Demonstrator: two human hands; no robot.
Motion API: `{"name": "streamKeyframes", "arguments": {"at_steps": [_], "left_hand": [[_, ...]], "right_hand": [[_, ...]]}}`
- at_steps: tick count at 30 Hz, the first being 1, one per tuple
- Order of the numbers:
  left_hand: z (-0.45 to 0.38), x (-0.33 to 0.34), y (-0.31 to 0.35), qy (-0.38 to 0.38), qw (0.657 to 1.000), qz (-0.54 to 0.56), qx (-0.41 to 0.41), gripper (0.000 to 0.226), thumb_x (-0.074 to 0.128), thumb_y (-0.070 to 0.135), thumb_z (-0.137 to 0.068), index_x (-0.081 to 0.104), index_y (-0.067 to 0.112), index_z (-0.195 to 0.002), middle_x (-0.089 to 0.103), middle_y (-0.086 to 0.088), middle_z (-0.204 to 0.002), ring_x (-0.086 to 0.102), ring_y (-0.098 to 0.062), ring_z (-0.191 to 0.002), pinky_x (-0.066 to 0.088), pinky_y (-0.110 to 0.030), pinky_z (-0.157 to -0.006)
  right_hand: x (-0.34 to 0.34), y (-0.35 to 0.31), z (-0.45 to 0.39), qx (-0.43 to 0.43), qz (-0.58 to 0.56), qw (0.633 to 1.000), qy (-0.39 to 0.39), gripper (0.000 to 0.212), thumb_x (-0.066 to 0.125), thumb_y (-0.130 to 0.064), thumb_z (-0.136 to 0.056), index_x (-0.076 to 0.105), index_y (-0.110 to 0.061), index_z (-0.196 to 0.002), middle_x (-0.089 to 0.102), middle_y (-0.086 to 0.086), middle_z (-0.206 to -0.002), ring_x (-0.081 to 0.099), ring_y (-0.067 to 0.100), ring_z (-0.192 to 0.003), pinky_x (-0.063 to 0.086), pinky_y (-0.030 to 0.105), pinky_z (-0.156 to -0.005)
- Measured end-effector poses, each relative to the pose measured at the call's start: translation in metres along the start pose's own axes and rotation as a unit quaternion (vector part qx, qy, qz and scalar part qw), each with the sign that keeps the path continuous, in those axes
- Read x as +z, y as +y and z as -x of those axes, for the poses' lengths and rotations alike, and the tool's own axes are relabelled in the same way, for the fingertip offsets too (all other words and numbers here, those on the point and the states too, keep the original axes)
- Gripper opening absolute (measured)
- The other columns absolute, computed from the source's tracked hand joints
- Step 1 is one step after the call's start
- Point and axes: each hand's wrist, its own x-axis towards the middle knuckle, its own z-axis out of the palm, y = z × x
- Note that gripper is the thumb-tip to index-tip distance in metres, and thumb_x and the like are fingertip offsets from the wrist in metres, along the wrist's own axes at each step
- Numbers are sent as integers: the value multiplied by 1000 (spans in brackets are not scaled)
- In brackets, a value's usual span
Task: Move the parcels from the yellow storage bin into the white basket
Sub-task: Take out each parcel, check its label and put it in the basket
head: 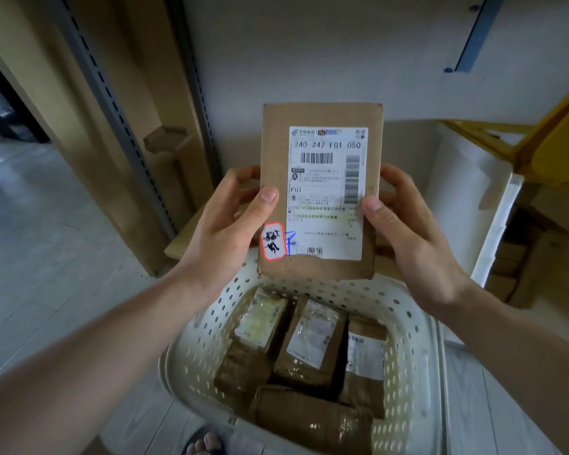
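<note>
A pale wall (pixel 309 60) fills the background, with a grey slotted shelf upright (pixel 122 126) and tan boards leaning at the far left, over a light tiled floor (pixel 46 241).

The left thumb (pixel 260 205) lies flat on the front of a brown cardboard parcel (pixel 276 142), near its left edge, while the other fingers of the left hand (pixel 224 231) curl behind that edge, so the hand is clamped on the box. The right thumb (pixel 375 205) presses the lower right part of the white shipping label (pixel 326 192), and the right hand (pixel 414 231) wraps its fingers round the right edge in the same pinching hold. The parcel is held upright between both hands, label facing the camera, with a small red-bordered sticker (pixel 273 241) just below the left thumb.

Directly beneath the hands sits the white basket (pixel 194 339), its perforated walls rising around several brown parcels already lying inside (pixel 312 346), some with white labels, one wrapped in clear tape nearest the viewer. The held parcel hangs above the basket's far rim, not touching it.

Beyond the right hand, up and to the right, the yellow storage bin (pixel 555 133) shows at the frame edge, next to a white box (pixel 467 192). Below that, brown cartons (pixel 513 257) are stacked. A sandalled foot (pixel 204 441) shows below the basket's near corner.
</note>
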Motion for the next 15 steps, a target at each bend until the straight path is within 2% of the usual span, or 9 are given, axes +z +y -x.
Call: {"name": "streamKeyframes", "arguments": {"at_steps": [4, 7, 10, 12, 14, 15], "left_hand": [[3, -3, 2, 10, 1000, -11, -7, 17, 54, 25, -99, 55, 19, -114, 77, 1, -105, 76, -17, -91, 59, -25, -69], [5, -10, -1, 8, 998, -48, -37, 15, 53, 26, -101, 55, 20, -114, 77, 4, -103, 76, -15, -88, 58, -22, -65], [5, -18, -4, 0, 993, -82, -89, 17, 55, 29, -100, 55, 19, -114, 78, 5, -99, 75, -14, -85, 56, -23, -61], [6, -24, -8, -6, 986, -94, -135, 23, 56, 30, -100, 54, 16, -118, 78, 2, -101, 75, -18, -91, 61, -36, -68], [7, -27, -12, -7, 979, -97, -177, 33, 57, 33, -100, 52, 13, -125, 76, -4, -109, 73, -25, -103, 59, -55, -88], [8, -29, -13, -5, 977, -97, -192, 37, 56, 35, -100, 52, 12, -129, 76, -4, -112, 73, -25, -106, 55, -57, -96]], "right_hand": [[3, 5, 0, 9, 5, 1000, -8, 49, 56, -41, -89, 45, -38, -136, 65, 10, -122, 72, 15, -103, 60, 27, -72], [3, 13, -3, 45, 6, 999, -15, 51, 63, -41, -89, 44, -34, -136, 67, 8, -118, 73, 16, -101, 59, 27, -71], [4, 25, -4, 85, 39, 995, -33, 49, 70, -45, -89, 46, -38, -130, 71, 0, -117, 72, 16, -105, 61, 35, -77], [5, 32, -4, 103, 48, 993, -44, 43, 68, -43, -89, 46, -40, -127, 71, -1, -118, 72, 15, -105, 61, 38, -80], [7, 36, -5, 119, 62, 989, -57, 40, 64, -37, -94, 44, -40, -129, 71, -1, -117, 73, 13, -101, 60, 34, -77], [7, 38, -5, 127, 69, 988, -63, 40, 64, -35, -96, 44, -38, -131, 72, -1, -115, 74, 13, -99, 60, 31, -74]]}}
